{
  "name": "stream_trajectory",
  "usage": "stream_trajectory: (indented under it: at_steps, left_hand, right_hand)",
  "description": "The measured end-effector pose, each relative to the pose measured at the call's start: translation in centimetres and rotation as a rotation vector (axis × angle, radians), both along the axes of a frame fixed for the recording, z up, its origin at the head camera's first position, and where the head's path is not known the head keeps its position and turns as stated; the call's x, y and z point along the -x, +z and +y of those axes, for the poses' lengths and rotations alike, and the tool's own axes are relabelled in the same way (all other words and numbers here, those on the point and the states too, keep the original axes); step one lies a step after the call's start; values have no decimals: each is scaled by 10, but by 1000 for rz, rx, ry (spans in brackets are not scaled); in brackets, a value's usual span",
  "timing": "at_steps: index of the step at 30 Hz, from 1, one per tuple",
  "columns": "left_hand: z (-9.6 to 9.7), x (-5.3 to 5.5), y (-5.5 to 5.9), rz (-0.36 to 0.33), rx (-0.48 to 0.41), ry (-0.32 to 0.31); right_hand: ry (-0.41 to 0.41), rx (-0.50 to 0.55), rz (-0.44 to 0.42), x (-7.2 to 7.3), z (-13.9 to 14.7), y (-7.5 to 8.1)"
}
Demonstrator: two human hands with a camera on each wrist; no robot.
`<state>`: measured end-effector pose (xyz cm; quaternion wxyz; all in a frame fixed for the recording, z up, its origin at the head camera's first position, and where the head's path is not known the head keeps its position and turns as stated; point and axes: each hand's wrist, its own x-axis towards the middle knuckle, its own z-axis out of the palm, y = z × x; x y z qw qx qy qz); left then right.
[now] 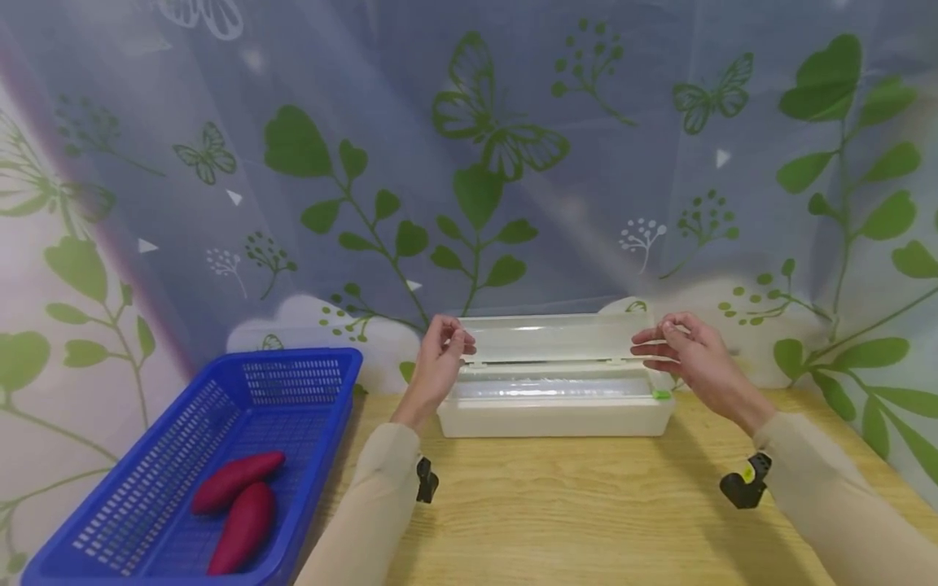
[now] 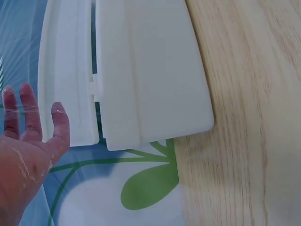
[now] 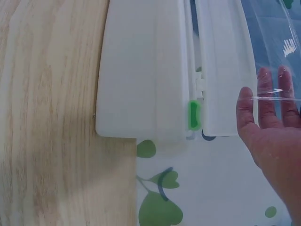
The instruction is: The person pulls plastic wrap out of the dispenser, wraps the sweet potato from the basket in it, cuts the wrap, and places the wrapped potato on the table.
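Observation:
A white cling film dispenser [image 1: 554, 418] stands on the table with its lid [image 1: 553, 338] raised. The roll of film [image 1: 550, 387] shows inside, and a green slider [image 1: 662, 395] sits at the right end. Over the lid's left end, my left hand [image 1: 437, 364] pinches one side of a clear sheet of film between thumb and finger. My right hand [image 1: 696, 358] pinches the opposite side above the lid's right end. In the right wrist view the stretched cling film [image 3: 277, 35] runs across the fingertips. Much of the sheet is too transparent to trace.
On the left is a blue plastic basket [image 1: 340, 387] holding two dark red sweet potatoes [image 1: 238, 480], [image 1: 244, 529]. The wooden table [image 1: 564, 505] extends in front of the dispenser. Behind it hangs a curtain [image 1: 410, 98] printed with leaves and butterflies.

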<state>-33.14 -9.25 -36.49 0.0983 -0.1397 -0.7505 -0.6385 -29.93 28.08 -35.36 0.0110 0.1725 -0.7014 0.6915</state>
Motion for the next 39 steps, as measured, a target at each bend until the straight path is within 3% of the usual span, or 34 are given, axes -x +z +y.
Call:
stream_trajectory:
  at_steps: [9,19,39]
  left_hand:
    - [4,3,8,28,2,19]
    - [0,-2,14,3,-26,54]
    - [4,-8,38,5,-26,39]
  right_hand:
    - [-2,54,-6,1,1,11]
    - [-77,-40,28,0,-8,20]
    - [-66,54,37,-9,-7,38]
